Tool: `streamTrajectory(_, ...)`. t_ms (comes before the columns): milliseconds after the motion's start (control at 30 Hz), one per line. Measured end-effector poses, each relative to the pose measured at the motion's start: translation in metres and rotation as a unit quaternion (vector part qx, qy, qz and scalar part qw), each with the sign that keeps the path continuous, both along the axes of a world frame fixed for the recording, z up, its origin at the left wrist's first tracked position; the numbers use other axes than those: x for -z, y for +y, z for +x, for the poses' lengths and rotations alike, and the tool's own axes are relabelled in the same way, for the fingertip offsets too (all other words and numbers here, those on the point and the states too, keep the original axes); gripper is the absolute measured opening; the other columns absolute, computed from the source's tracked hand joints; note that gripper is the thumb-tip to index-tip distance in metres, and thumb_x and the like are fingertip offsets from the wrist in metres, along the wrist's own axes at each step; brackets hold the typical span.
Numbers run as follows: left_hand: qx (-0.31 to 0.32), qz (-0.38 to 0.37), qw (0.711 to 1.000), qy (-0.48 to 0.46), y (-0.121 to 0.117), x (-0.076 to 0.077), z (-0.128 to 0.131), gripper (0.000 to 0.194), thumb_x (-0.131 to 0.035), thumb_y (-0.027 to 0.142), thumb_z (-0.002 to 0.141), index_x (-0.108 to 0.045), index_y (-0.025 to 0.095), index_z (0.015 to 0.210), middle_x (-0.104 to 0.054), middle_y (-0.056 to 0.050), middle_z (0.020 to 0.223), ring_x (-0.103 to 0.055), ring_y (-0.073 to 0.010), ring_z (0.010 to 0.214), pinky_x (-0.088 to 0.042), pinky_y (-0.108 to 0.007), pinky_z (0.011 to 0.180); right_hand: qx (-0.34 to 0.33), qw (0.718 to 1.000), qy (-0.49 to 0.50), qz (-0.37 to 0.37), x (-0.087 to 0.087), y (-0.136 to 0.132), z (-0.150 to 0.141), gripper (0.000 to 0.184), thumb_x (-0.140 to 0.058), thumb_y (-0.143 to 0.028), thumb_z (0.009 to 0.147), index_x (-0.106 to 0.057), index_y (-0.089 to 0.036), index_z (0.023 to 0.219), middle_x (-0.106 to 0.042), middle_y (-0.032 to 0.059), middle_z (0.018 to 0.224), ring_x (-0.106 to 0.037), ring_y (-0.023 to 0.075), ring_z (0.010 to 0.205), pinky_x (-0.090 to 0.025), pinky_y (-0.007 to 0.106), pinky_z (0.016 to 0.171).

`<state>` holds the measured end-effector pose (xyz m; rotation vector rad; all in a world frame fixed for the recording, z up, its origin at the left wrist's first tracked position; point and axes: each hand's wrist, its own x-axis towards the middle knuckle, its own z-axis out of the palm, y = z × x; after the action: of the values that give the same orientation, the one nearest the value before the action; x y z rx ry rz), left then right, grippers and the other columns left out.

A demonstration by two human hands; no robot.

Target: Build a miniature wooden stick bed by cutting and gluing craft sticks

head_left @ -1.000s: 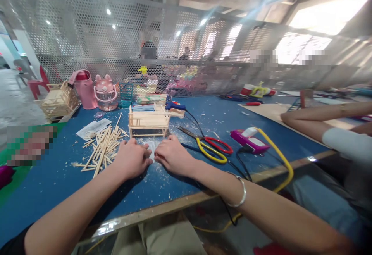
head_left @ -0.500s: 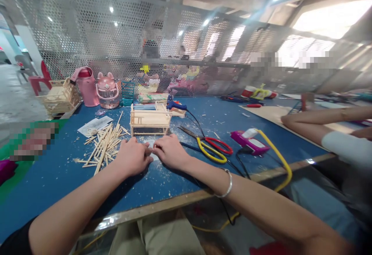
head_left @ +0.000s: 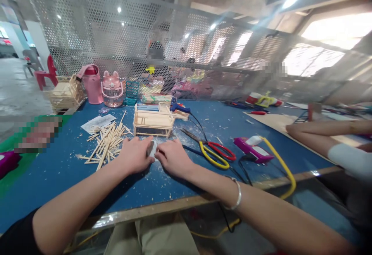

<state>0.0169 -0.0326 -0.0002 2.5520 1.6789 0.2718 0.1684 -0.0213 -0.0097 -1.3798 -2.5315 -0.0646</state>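
Observation:
My left hand (head_left: 136, 155) rests at the front of a small stick-built wooden model (head_left: 153, 120), its fingers apart and pointing down toward a piece of white paper (head_left: 152, 149). Across a narrow gap, my right hand (head_left: 175, 158) is curled with its fingertips drawn together at the paper's right side. What those fingertips hold, if anything, is too small to make out. A heap of thin wooden sticks (head_left: 109, 140) lies just left of my left hand. Scissors (head_left: 216, 155) with one red and one yellow handle lie right of my right hand.
A blue glue gun (head_left: 178, 107) sits behind the model, its cord trailing right. A purple power strip (head_left: 252, 150) with a yellow cable lies right. Pink bottle (head_left: 112, 90), pink flask (head_left: 93, 84) and another wooden model (head_left: 67, 92) stand back left. A co-worker's arm (head_left: 314, 131) rests far right.
My fingertips, close together before, have drawn slightly apart, showing more of the white paper between them. The whole view has shifted a little, so things appear further right.

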Motion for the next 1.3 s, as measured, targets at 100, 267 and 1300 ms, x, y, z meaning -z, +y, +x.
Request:
streamTrajectory(100,-0.022,-0.005,1.0,-0.008,0.001,0.002,0.0,0.071,-0.05,0.045,0.072,-0.029,0.018,0.134,-0.062,-0.016,0.109,-0.051,-0.0336,0.105,-0.036,-0.05,0.085,0.017,1.0,0.003,0.0,0.0,0.005,-0.002,0.017,-0.049,-0.022,0.081,-0.061,-0.015,0.07,-0.066,0.0047,0.074,-0.054,0.0166,0.076,-0.022,0.029,0.066)
streamTrajectory(267,-0.016,-0.016,1.0,0.0,0.0,0.002,0.001,0.07,-0.046,0.044,0.075,-0.025,0.018,0.136,-0.06,-0.016,0.112,-0.051,-0.0337,0.106,-0.036,-0.051,0.085,-0.009,1.0,-0.018,0.002,0.0,0.0,-0.001,0.017,-0.05,-0.023,0.081,-0.06,-0.015,0.07,-0.065,0.0048,0.072,-0.054,0.0167,0.074,-0.023,0.03,0.067)
streamTrajectory(1300,-0.15,0.152,0.923,-0.319,0.026,-0.012,-0.024,0.043,-0.046,0.031,0.079,-0.049,0.014,0.118,-0.059,-0.01,0.111,-0.057,-0.0191,0.085,-0.046,-0.033,0.075,-0.081,0.937,0.306,-0.146,-0.022,0.056,-0.01,0.022,-0.045,-0.026,0.08,-0.054,-0.016,0.063,-0.048,-0.0051,0.052,-0.042,0.0075,0.051,-0.031,0.02,0.053)
